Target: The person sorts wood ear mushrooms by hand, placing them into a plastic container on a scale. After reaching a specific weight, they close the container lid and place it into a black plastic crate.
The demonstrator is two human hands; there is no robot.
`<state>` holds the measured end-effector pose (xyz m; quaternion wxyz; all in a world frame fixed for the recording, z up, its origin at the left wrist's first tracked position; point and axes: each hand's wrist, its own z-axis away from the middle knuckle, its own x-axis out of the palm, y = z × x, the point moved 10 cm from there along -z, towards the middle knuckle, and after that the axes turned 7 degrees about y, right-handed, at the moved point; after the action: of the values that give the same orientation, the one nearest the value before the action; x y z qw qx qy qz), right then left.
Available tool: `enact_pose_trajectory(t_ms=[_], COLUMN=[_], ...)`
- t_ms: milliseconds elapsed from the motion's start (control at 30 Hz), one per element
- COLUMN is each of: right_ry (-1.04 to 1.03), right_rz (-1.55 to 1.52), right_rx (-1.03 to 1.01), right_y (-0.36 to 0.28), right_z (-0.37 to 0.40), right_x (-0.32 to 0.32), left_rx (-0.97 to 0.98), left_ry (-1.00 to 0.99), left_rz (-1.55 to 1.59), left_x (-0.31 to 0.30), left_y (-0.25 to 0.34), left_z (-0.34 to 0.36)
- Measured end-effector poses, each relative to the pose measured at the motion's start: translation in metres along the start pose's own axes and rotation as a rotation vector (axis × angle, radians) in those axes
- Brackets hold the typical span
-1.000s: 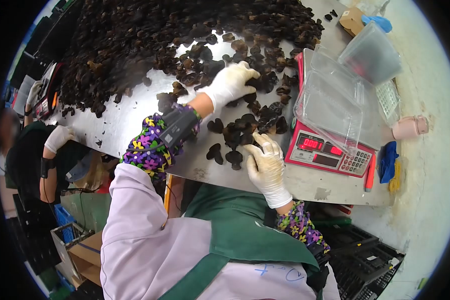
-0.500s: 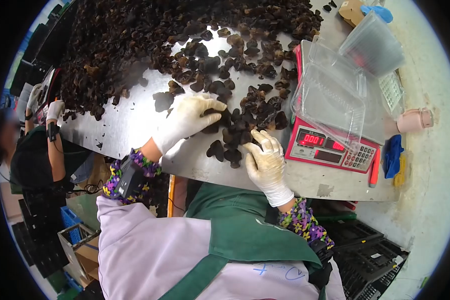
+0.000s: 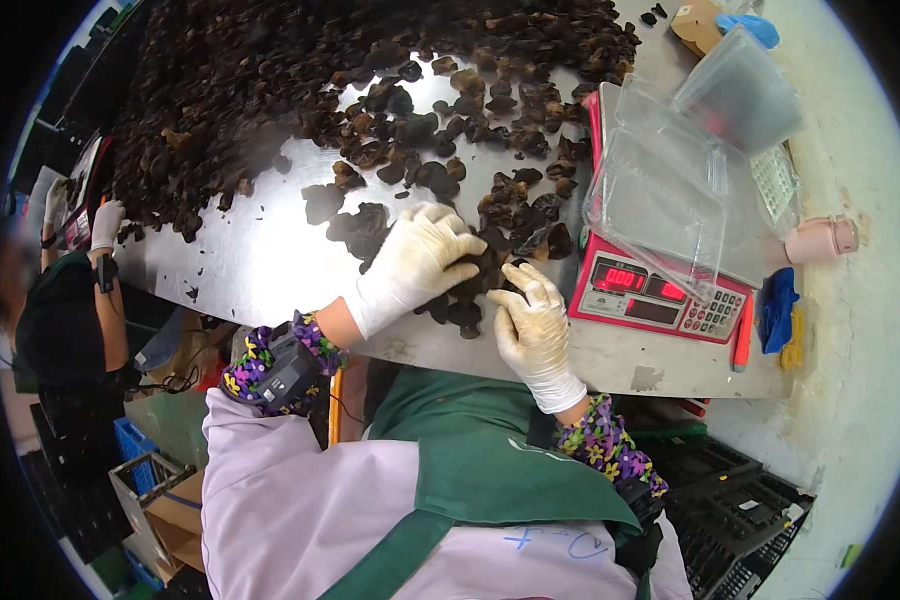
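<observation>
Dark wood ear mushrooms (image 3: 515, 205) lie loose on the metal table, in a small cluster in front of me. My left hand (image 3: 415, 265), in a white glove, reaches over the cluster's near left side. Its thumb and fingers close around a dark wood ear mushroom (image 3: 486, 266), mostly hidden by them. My right hand (image 3: 537, 325), in a stained white glove, rests at the cluster's near right edge. Its fingers are half bent, the thumb stands apart from them, and nothing shows between. A broad wood ear mushroom (image 3: 360, 232) lies just beyond my left hand.
Right of the cluster, a red scale (image 3: 660, 305) carries an open clear plastic box (image 3: 660, 200). Stacked clear boxes (image 3: 740, 95), a pink cup (image 3: 822, 240) and a blue object (image 3: 778, 310) lie farther right. A large mushroom heap (image 3: 220, 90) covers the back; another person's gloved hand (image 3: 107, 222) is at left.
My left hand has moved right and toward my right hand, and its fingers have closed in on the cluster. A broad wood ear mushroom now lies left of the cluster. My right hand stays put.
</observation>
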<state>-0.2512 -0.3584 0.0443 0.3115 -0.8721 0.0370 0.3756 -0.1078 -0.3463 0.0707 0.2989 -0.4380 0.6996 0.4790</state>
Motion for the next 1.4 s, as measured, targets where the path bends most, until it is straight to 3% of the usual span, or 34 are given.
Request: enact_pose_trajectory(t_ms=[100,167,200,233,333,400,533,700,800,967,1033,1100,1167,1233,1300,1400], right_ry=[0.001,0.002,0.002,0.005,0.013,0.022,0.026,0.014,0.005,-0.003,0.003,0.013,0.014,0.007,0.001,0.012], right_rz=[-0.005,-0.006,-0.013,-0.012,-0.015,-0.030,-0.028,-0.044,-0.037,-0.023,-0.020,-0.061,-0.074,-0.064,-0.073,-0.077], right_rx=[0.015,0.019,0.019,0.020,0.027,0.037,0.054,0.046,0.050,0.043,0.044,0.063,0.064,0.065,0.044,0.040], right_y=[0.002,0.003,0.003,0.003,0.005,0.005,0.007,0.006,0.005,0.005,0.007,0.008,0.007,0.007,0.005,0.006], right_z=[0.002,0.001,0.001,0.002,0.001,0.000,0.002,0.000,0.000,0.000,-0.001,0.001,0.001,0.001,0.000,0.001], right_x=[-0.001,-0.001,0.000,0.000,0.000,-0.001,-0.002,-0.002,0.000,0.000,-0.001,-0.002,-0.002,-0.002,-0.001,-0.001], left_rx=[0.039,-0.067,-0.025,-0.145,-0.182,-0.024,0.026,-0.049,-0.064,0.071,-0.104,-0.434,-0.617,-0.643,-0.676,-0.563], left_ry=[-0.016,-0.003,0.166,0.132,0.199,0.126,-0.043,-0.159,0.225,0.229,0.202,0.156,0.060,0.109,0.044,0.175], left_rz=[0.000,0.072,0.084,0.014,-0.093,-0.203,-0.330,-0.306,-0.167,-0.258,-0.079,0.319,0.654,0.849,0.835,0.794], left_x=[0.007,0.010,-0.007,-0.005,-0.001,0.013,0.033,0.042,0.001,0.025,0.031,0.035,0.034,0.017,-0.002,-0.058], left_y=[0.005,-0.019,-0.017,-0.028,-0.039,-0.027,-0.020,-0.041,-0.018,-0.006,-0.034,-0.070,-0.084,-0.082,-0.082,-0.080], left_z=[-0.006,-0.013,-0.021,-0.026,-0.038,-0.045,-0.039,-0.035,-0.054,-0.081,-0.084,-0.075,-0.067,-0.057,-0.045,0.009])
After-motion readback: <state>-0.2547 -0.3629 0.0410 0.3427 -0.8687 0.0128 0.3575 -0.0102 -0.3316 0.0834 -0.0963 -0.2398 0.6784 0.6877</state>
